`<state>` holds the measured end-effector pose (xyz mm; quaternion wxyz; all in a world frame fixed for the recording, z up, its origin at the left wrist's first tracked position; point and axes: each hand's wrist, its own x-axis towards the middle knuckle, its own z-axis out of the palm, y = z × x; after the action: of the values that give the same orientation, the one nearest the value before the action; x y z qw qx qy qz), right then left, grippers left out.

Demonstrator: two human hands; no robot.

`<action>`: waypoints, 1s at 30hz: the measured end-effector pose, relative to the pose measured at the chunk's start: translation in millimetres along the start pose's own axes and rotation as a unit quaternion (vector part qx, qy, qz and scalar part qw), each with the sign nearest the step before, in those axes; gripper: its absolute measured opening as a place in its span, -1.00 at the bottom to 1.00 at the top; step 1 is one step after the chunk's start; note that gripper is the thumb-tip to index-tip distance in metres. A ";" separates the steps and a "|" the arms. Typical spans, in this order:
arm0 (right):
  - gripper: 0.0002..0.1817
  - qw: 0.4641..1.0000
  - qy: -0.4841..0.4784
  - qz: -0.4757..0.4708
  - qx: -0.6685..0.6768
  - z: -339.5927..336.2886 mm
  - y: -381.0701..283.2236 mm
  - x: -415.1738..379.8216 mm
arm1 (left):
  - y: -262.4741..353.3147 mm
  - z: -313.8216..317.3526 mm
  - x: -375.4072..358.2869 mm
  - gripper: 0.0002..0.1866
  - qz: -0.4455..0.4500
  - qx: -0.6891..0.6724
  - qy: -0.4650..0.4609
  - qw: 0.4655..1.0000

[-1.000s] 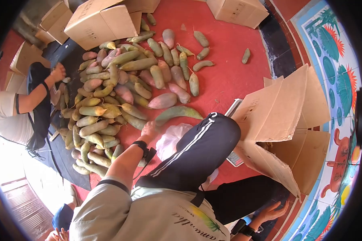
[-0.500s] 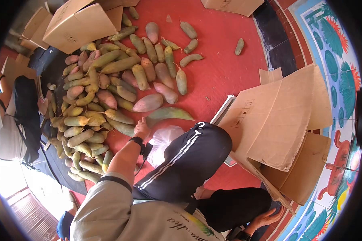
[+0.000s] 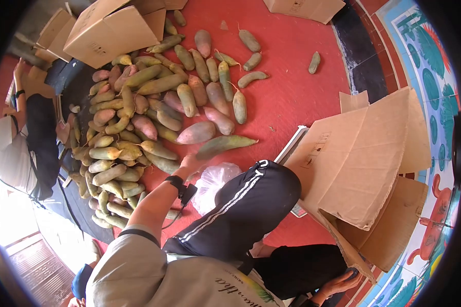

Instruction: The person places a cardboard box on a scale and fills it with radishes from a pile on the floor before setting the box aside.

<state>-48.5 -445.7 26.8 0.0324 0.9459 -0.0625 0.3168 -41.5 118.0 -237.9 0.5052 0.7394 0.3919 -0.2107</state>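
Observation:
A long green radish (image 3: pixel 226 146) lies on the red floor with its thin tail pointing right. My left hand (image 3: pixel 190 162) is at its thick end, fingers closed around it, a little blurred. Left and beyond it spreads a big heap of green and pinkish radishes (image 3: pixel 156 84). Beside my left wrist, against my knee, is a thin whitish plastic bag (image 3: pixel 213 187). My right hand (image 3: pixel 341 283) grips the lower edge of a large open cardboard box (image 3: pixel 351 146) that stands tilted to my right.
More cardboard boxes (image 3: pixel 112 36) stand behind the heap, and another (image 3: pixel 307 9) at the far edge. A lone radish (image 3: pixel 314 62) lies apart on the red floor. A white-framed flat thing (image 3: pixel 292 140) is partly under my box. At left, another person (image 3: pixel 20 148) bends over.
The view has shifted slightly, moving the scene right. The long radish's tail end has swung a little away from me, with my left hand at its thick end. My right hand stays at the box.

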 end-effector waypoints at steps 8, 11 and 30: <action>-0.59 0.998 0.026 -0.030 0.043 -4.1 -26.6 8.4 | -2.2 -31.0 -55.9 -0.63 -0.055 -0.372 -0.106 0.921; -0.59 0.998 0.027 -0.024 0.058 -3.8 -25.4 8.7 | 2.0 -57.4 -90.5 -0.53 -0.023 -0.431 -0.037 0.901; -0.65 0.989 0.086 0.001 0.121 -13.5 -58.0 13.7 | -41.1 -50.7 -110.6 -0.64 0.089 -0.073 0.015 0.993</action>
<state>-37.7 -388.2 44.5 -0.0775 0.9119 -0.0214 0.4024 -145.1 131.2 -163.2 0.5689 0.7352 0.3469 -0.1246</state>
